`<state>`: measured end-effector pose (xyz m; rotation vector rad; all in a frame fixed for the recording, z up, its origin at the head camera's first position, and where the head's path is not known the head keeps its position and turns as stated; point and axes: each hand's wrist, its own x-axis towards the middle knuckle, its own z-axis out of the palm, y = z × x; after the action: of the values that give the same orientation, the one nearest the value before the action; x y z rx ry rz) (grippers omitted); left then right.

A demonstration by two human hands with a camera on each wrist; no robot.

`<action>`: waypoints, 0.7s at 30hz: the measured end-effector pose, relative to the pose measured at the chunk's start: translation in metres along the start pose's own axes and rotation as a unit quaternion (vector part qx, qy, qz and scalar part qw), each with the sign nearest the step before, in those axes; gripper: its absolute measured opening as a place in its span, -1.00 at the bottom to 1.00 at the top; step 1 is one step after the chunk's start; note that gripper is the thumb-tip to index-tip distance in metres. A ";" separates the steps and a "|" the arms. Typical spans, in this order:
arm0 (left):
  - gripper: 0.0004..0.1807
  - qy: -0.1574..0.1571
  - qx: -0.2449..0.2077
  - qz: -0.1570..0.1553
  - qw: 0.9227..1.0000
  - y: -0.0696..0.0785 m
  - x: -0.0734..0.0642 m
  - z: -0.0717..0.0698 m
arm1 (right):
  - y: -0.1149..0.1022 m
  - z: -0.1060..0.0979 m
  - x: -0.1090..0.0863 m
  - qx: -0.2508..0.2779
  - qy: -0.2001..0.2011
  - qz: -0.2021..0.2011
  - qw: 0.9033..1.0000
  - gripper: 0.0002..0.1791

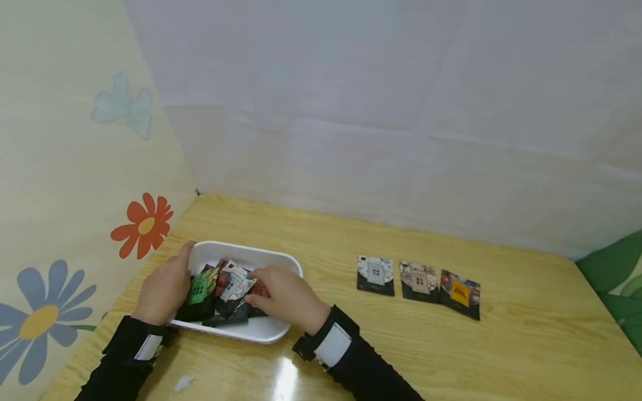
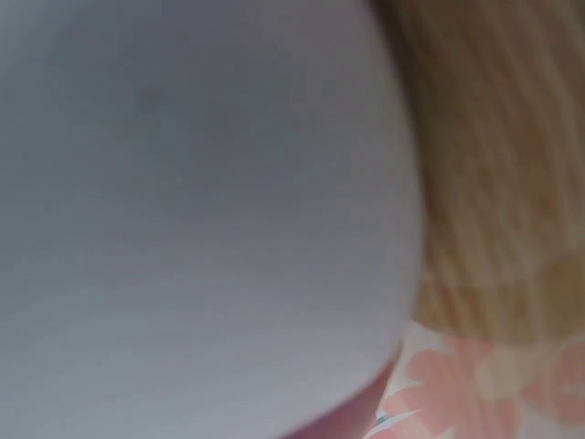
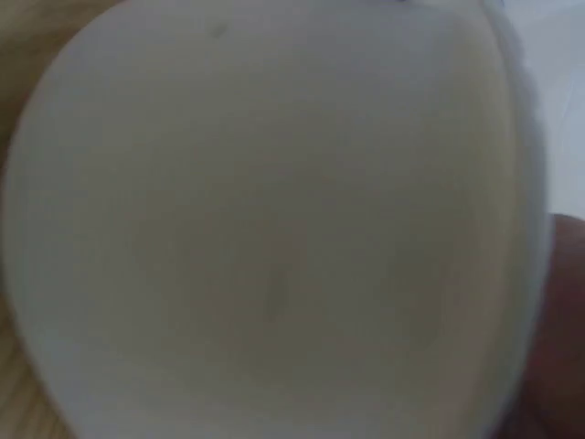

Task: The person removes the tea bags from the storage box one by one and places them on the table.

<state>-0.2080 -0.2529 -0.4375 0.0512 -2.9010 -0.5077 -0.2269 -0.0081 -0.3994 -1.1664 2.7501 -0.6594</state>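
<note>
A white plastic tub [image 1: 261, 334] on the wooden table holds several small packets. My left hand [image 1: 163, 289] grips its left end at the rim. Inside, a packet with a green label [image 1: 198, 287] lies by the left hand, and a packet with a white label [image 1: 233, 285] slants across the middle. My right hand [image 1: 288, 295] reaches over the tub's right side. Its thumb and index finger are apart, their tips at the white-label packet's right edge, with a red packet [image 1: 260, 288] showing between them. The tub's pale wall [image 2: 201, 219] fills most of both wrist views.
On the right of the table [image 1: 326, 356] three packets lie in a row: one with a white label [image 1: 375, 274], one with a beige label [image 1: 419, 280], one with an orange label [image 1: 460, 294]. A pale scrap [image 1: 183, 383] lies near the front. Cloth walls [image 1: 376, 139] stand behind and left.
</note>
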 end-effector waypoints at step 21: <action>-0.42 0.018 0.007 0.016 1.000 -0.002 -0.002 0.001 | -0.003 0.020 0.016 0.217 0.081 0.055 0.971 -0.93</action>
<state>-0.2064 -0.2542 -0.4396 0.0160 -2.8646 -0.4764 -0.2311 -0.0282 -0.4150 -0.8899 2.5698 -1.3073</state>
